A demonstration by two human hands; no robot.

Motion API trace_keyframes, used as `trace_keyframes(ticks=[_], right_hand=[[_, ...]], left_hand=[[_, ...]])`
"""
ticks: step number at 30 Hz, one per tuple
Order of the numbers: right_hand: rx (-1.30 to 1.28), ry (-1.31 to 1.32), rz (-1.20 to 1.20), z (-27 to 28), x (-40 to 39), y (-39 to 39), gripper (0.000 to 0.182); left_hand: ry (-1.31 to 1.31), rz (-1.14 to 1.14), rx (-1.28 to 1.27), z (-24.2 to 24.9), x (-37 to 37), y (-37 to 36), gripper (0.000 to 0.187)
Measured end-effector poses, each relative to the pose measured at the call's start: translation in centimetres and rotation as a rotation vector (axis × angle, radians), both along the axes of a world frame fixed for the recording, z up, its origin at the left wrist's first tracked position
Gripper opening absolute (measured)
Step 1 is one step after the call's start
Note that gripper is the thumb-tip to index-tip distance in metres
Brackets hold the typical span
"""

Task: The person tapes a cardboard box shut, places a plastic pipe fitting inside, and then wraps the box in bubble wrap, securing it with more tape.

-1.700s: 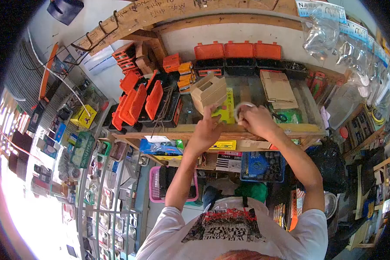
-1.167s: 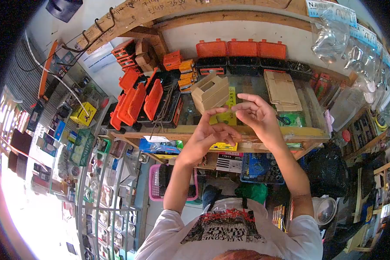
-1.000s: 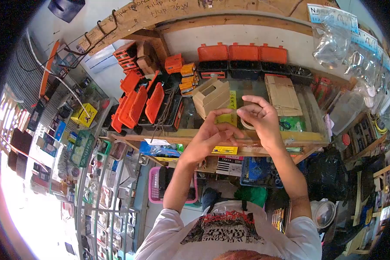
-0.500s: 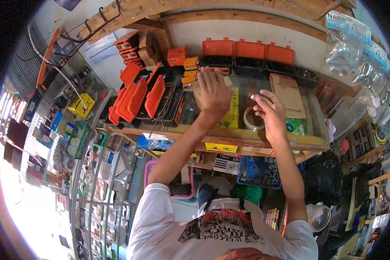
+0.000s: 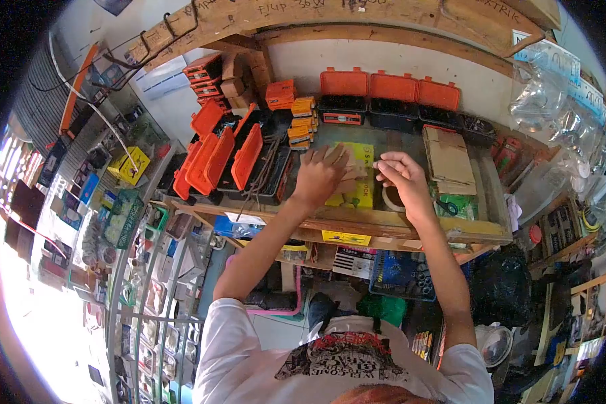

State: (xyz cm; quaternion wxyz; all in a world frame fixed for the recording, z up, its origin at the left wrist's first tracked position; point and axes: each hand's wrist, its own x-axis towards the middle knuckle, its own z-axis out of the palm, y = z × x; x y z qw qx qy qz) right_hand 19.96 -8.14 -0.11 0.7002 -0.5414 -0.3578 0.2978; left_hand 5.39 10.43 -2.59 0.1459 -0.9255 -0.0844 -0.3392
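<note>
My left hand (image 5: 322, 178) is palm down over the near part of the glass-topped counter, its fingers bent over a small piece of brown cardboard (image 5: 349, 176). Under the cardboard is a yellow packet (image 5: 361, 195) with dark lettering. My right hand (image 5: 407, 183) is raised just to the right, thumb and fingertips pinched together. What they hold is too small to name. Below those fingers lies a tape roll (image 5: 392, 198), partly covered by the hand. Dark-handled scissors (image 5: 448, 207) rest farther right on a green packet (image 5: 463, 206).
Flat brown cardboard (image 5: 449, 158) is stacked at the right. Open orange-lidded boxes (image 5: 212, 158) stand at the left, with more (image 5: 392, 87) along the back. Small orange-yellow boxes (image 5: 303, 123) are piled between them. The counter's wooden front edge (image 5: 411, 221) runs below my hands.
My left hand has come down toward the counter's near edge with the cardboard, uncovering more of the yellow packet. My right hand has lowered and moved slightly left, partly over the tape roll.
</note>
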Motion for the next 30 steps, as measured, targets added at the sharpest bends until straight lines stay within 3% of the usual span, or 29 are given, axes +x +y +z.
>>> trace_keyframes(ticks=[4, 10, 13, 16, 19, 22, 25, 30], right_hand=[[0.011, -0.066, -0.023, -0.9, 0.4, 2.6, 0.027], [-0.048, 0.145, -0.043, -1.3, 0.6, 4.1, 0.030], [0.037, 0.253, -0.027, -1.9, 1.2, 4.8, 0.035], [0.022, 0.079, -0.029, -2.0, 0.5, 5.0, 0.034], [-0.043, -0.078, -0.084, -1.5, -1.1, 5.0, 0.036], [0.035, -0.151, -0.111, -3.0, -0.6, 5.6, 0.038], [0.079, -0.156, -0.118, -3.6, -0.4, 5.7, 0.038], [0.076, -0.313, -0.206, -3.7, -0.3, 5.8, 0.043]], left_hand=[[-0.017, -0.002, 0.015, -0.3, -0.2, -0.3, 0.034], [-0.037, -0.039, -0.048, -0.3, -0.5, -0.4, 0.035], [-0.052, -0.101, -0.142, -0.3, -0.6, -0.1, 0.046], [0.032, -0.078, -0.248, 0.4, -1.3, 0.2, 0.049], [0.136, -0.216, -0.266, 1.8, -2.5, 1.3, 0.047], [0.133, -0.213, -0.171, 3.0, -3.9, 0.9, 0.040], [0.089, -0.235, -0.333, 2.1, -3.2, 0.1, 0.038], [-0.032, -0.198, -0.267, 0.0, -1.9, -0.3, 0.035]])
